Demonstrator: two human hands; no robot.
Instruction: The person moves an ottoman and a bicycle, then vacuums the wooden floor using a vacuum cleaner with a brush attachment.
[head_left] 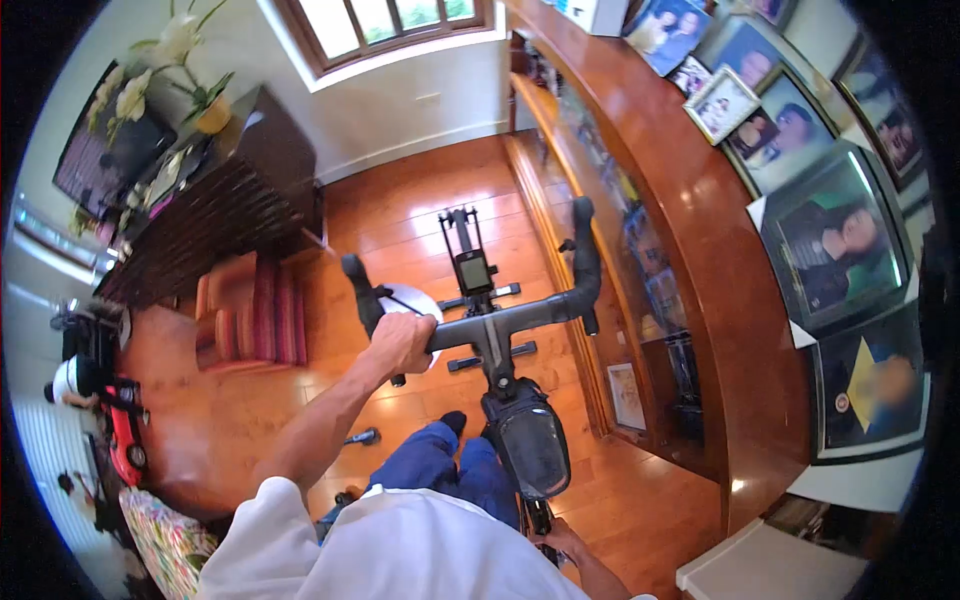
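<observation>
the bicycle (492, 345) is standing at dial centre. at nine o'clock, a striped chair (268, 315) is sitting; at eight, our left hand (404, 342) is clamping round the handlebar (545, 312). at five, our right hand (566, 541) is reaching low, and we are unable to tell its grip; at three, a wooden cabinet (700, 270) is standing.

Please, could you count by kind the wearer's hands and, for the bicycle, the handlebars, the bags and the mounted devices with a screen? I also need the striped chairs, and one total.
Hands: 2 (left hand, right hand)
Handlebar: 1
Black bag: 1
Mounted device: 1
Striped chair: 1
Total: 6
</observation>
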